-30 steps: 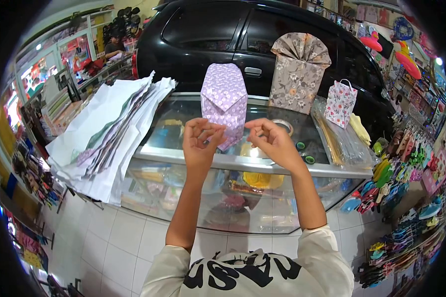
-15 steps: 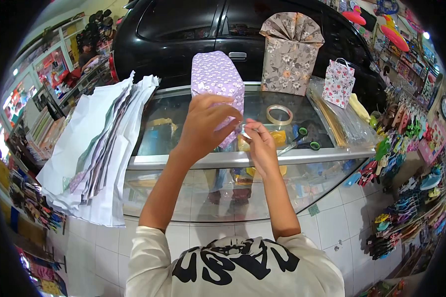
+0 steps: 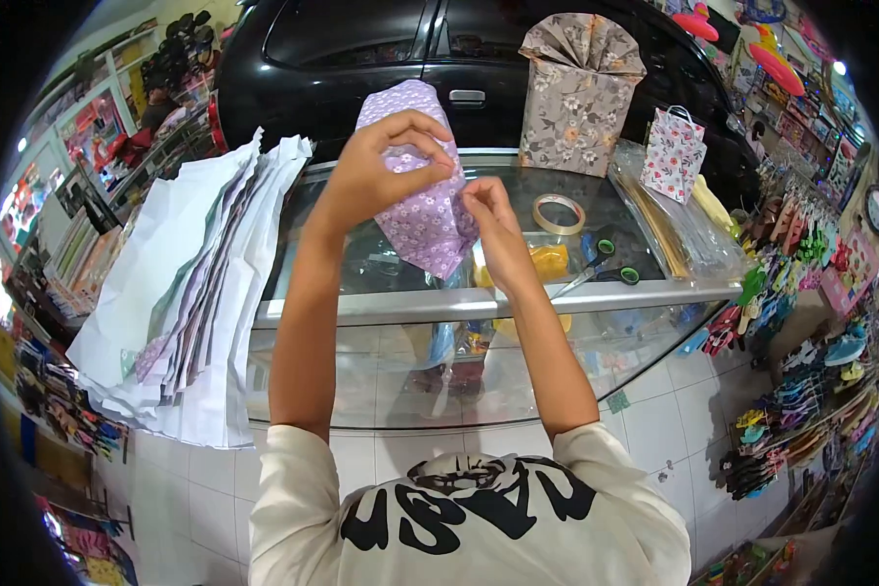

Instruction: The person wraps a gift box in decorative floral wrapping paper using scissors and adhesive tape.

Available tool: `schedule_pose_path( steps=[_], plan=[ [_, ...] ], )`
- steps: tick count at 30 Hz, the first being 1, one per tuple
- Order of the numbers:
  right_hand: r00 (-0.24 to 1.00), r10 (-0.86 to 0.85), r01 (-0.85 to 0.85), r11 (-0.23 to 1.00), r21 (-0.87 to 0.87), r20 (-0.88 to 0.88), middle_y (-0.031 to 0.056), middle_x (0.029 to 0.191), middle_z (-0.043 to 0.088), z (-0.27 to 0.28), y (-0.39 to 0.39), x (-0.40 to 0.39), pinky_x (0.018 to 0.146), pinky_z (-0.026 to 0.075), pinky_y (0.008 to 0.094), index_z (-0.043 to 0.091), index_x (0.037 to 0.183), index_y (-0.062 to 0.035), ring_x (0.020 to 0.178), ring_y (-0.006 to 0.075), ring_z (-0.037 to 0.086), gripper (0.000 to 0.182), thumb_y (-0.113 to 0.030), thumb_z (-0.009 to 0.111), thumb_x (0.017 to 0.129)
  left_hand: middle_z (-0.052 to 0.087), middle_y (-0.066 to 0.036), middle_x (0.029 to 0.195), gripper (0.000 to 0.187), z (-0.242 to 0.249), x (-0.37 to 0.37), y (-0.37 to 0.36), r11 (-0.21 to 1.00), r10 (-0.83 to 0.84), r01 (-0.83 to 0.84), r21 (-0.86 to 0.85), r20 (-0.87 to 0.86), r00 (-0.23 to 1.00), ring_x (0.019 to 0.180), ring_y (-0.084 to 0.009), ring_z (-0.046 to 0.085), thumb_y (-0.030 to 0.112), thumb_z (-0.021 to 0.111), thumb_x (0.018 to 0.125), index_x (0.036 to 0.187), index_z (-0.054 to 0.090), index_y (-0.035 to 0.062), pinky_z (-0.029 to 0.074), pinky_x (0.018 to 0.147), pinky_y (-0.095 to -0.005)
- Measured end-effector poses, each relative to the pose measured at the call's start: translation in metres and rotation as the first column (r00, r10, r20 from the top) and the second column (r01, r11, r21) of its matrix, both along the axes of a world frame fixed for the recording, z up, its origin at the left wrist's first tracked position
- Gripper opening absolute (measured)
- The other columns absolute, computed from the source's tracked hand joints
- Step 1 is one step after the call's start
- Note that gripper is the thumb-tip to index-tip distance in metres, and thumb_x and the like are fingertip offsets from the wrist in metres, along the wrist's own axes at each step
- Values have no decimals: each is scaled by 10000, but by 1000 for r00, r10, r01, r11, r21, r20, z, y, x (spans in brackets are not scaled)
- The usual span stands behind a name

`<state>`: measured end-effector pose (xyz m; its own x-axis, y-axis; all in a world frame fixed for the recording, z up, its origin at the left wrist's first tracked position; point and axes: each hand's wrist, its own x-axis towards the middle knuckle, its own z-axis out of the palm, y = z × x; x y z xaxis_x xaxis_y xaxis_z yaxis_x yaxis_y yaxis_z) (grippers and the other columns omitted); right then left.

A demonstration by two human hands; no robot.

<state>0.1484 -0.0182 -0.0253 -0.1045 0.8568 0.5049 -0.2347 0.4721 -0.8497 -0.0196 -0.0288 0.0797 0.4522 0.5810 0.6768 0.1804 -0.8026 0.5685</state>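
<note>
A package [image 3: 430, 230] in purple paper with white flowers stands tilted on the glass counter. My left hand [image 3: 376, 176] is curved in front of its upper part, thumb and fingertips close together; whatever lies between them is too small to make out. At the package's right edge, my right hand [image 3: 496, 230] has thumb and fingers pinched, and their contents cannot be seen. A roll of tape [image 3: 559, 214] lies right of my right hand. Nearby rest scissors [image 3: 596, 262] with black and green handles.
The glass display counter [image 3: 381, 311] holds a stack of paper sheets [image 3: 146, 283] at left. A brown floral gift package [image 3: 576, 112], a small floral bag [image 3: 674, 156] and clear plastic sleeves [image 3: 693, 239] are at right. Behind stands a black car [image 3: 361, 83].
The purple package has turned and tilted, its lower end now pointed toward me. Both hands have moved up and away from me. The small clear piece between my fingertips no longer shows.
</note>
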Motion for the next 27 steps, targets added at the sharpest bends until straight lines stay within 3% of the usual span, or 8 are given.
schedule_pose_path(
  steps=[3, 7, 10, 14, 18, 19, 23, 27],
  plan=[
    [987, 44, -59, 993, 97, 156, -17, 926, 463, 15, 9, -10, 806, 347, 198, 473, 1000, -80, 892, 69, 431, 85, -133, 475, 935, 665, -76, 872, 345, -10, -25, -2, 994, 106, -101, -46, 133, 985, 985, -132, 586, -51, 719, 705, 1018, 584, -2, 388, 947, -296],
    [874, -126, 11, 971, 239, 470, 105, 1082, 557, 33, 22, -36, 928, 306, 465, 513, 1032, -161, 1066, 302, 475, 179, -252, 521, 877, 658, -91, 886, 286, -30, -51, -21, 985, 160, -123, -117, 396, 904, 1066, -186, 562, -97, 674, 729, 977, 577, 10, 402, 955, -327],
    [824, -238, -44, 877, 478, 513, 74, 913, 522, 47, 15, -59, 862, 350, 313, 520, 933, -85, 926, 195, 503, 131, -210, 513, 892, 650, -89, 860, 270, -60, -70, -27, 966, 257, -219, -135, 512, 819, 1015, -186, 576, -116, 645, 733, 953, 571, 21, 404, 965, -338],
    [477, -434, -31, 861, 508, 764, 85, 981, 570, 50, 1, -76, 901, 332, 380, 531, 946, -116, 970, 250, 518, 154, -255, 512, 884, 648, -84, 838, 271, -113, -77, -25, 955, 267, -76, -287, 718, 642, 894, -144, 607, -108, 658, 714, 935, 567, 19, 367, 1012, -373],
    [701, -252, -161, 855, 492, 667, 96, 961, 546, 49, 14, -58, 905, 348, 371, 529, 930, -103, 977, 259, 516, 97, -161, 560, 859, 636, -57, 818, 230, -131, -68, -27, 953, 301, -236, -188, 646, 702, 908, -157, 580, -108, 625, 735, 887, 568, 54, 339, 1028, -379],
    [771, -105, -236, 869, 434, 628, 38, 1045, 537, 49, 15, -51, 971, 216, 555, 537, 961, -147, 1080, 242, 478, 129, -162, 573, 838, 642, -53, 820, 198, -128, -66, -31, 930, 362, -321, -179, 596, 717, 900, -147, 588, -54, 658, 744, 888, 573, 52, 303, 1052, -394],
    [779, -108, -266, 836, 481, 618, 32, 975, 554, 53, 7, -35, 894, 334, 381, 540, 915, -69, 978, 199, 503, 90, -107, 555, 835, 665, -69, 871, 218, -107, -57, -40, 779, 578, -627, 3, 381, 721, 887, -140, 597, -22, 682, 752, 938, 572, 5, 381, 955, -345],
    [843, 162, -280, 947, 161, 513, 44, 922, 548, 51, 2, -19, 795, 389, 285, 534, 910, -26, 865, 121, 479, 92, -82, 496, 848, 679, -86, 900, 252, -85, -36, -53, 875, 461, -454, -166, 571, 680, 903, -126, 608, -2, 673, 780, 997, 545, 8, 416, 875, -267]
  ],
)
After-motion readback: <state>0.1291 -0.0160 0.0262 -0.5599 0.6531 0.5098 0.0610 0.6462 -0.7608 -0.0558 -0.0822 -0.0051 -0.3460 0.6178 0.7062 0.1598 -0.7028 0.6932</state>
